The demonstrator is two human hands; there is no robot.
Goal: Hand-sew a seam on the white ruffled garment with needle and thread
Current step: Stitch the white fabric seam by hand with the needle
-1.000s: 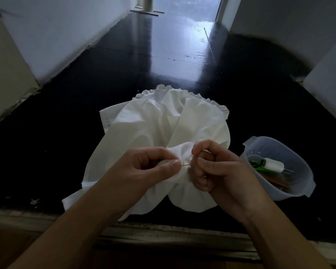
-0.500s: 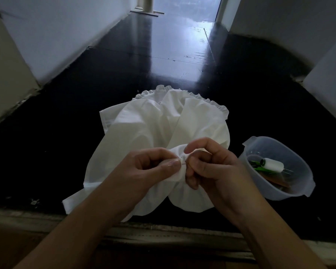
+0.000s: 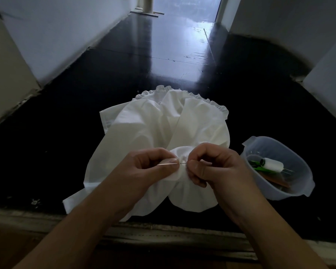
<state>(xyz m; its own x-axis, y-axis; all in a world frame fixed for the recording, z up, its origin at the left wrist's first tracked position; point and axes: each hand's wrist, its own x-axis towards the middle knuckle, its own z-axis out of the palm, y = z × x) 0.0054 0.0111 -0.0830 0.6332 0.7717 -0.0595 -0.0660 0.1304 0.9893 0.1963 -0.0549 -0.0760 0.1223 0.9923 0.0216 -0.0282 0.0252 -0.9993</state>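
Floor: glossy black floor runs away between pale walls, with light reflected at its far end; a worn, light-coloured ledge crosses the near edge.
Left wall: white wall slants along the left side down to the floor.
Garment: white ruffled garment lies spread on the dark floor at centre, its frilled hem at the far edge and a flat corner reaching toward the near left; the near middle is bunched up between the two hands.
Left hand: left hand has its fingers curled, thumb and forefinger pinching a gathered fold of the cloth; the thumb tip sits right at the needle.
Needle: thin metal needle lies nearly level across the left thumb, its right end entering the bunched cloth between the hands.
Right hand: right hand is curled tight, fingertips pinching the same fold just beside the left thumb; whether it also holds the needle end or thread cannot be told.
Container: clear plastic tub stands on the floor to the right, near the garment but apart from it.
Contents: white thread spool lies inside the tub over something green and a brown item beneath.
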